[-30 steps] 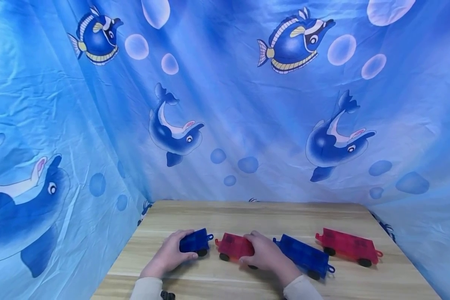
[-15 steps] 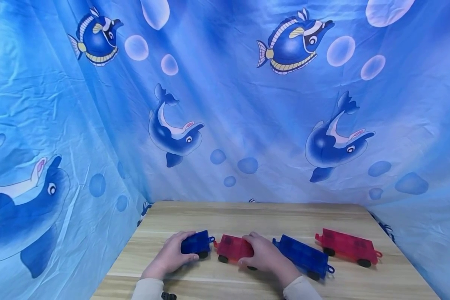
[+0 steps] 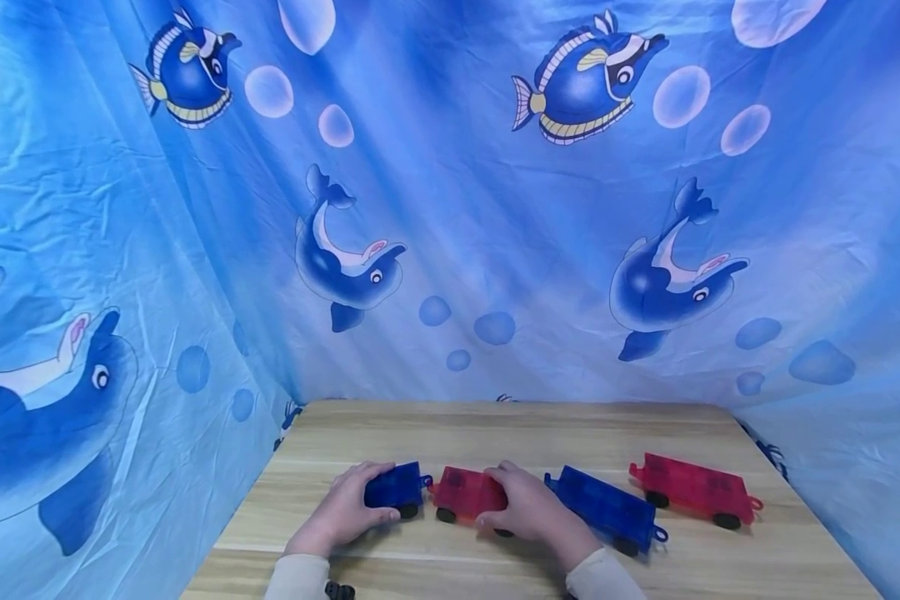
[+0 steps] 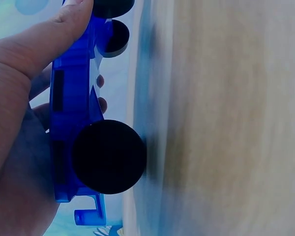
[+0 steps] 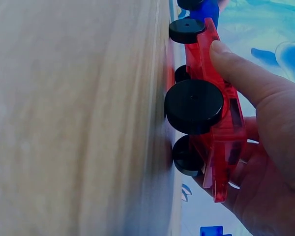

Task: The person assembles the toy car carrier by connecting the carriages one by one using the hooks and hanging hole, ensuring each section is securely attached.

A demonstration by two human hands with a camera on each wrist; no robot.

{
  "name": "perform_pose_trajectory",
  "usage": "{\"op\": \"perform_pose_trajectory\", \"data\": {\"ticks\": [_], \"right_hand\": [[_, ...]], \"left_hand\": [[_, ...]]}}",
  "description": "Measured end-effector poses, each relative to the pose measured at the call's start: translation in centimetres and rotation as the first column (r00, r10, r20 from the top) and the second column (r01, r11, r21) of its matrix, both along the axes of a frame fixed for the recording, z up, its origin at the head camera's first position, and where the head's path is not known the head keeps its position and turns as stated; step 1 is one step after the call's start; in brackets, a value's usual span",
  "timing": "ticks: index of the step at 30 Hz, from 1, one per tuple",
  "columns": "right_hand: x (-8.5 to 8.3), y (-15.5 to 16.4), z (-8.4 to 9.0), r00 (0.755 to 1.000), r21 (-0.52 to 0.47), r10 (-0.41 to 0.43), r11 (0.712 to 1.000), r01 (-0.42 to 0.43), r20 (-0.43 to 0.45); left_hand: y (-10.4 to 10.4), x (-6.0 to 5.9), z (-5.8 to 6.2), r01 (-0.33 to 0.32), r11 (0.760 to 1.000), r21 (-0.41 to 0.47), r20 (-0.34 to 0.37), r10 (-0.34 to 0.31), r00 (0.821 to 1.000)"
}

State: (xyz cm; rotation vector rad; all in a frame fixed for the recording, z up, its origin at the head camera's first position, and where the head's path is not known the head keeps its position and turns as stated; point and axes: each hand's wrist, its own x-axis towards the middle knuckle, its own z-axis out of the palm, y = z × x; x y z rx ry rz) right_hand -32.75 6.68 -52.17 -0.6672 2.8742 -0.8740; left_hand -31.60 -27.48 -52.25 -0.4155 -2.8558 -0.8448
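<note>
At the left of the table, my left hand (image 3: 342, 510) grips a blue toy train car (image 3: 397, 487) by its sides, thumb on the near side. Beside it my right hand (image 3: 528, 507) holds a red toy train car (image 3: 465, 493) in the same way. The blue car's ring meets the red car's left hook; I cannot tell whether they are linked. In the left wrist view the blue car (image 4: 69, 123) shows black wheels and a hook at its other end. In the right wrist view the red car (image 5: 226, 123) has its black wheels at the tabletop.
A second blue train car (image 3: 607, 510) stands slanted just right of my right hand. Farther right is another red train car (image 3: 693, 490). All are on a wooden table (image 3: 510, 429), enclosed by a blue sea-print curtain (image 3: 480, 208).
My left hand has slid the blue car slightly right, closing the gap to the red car. The right hand and red car have shifted a little left.
</note>
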Motion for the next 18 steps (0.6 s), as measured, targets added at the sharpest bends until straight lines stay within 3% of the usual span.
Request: {"op": "perform_pose_trajectory", "data": {"ticks": [18], "right_hand": [[-0.2, 0.6, -0.09, 0.999, -0.011, 0.038, 0.999, -0.038, -0.014]], "left_hand": [[0.03, 0.05, 0.05, -0.008, 1.0, -0.017, 0.01, 0.009, 1.0]]}}
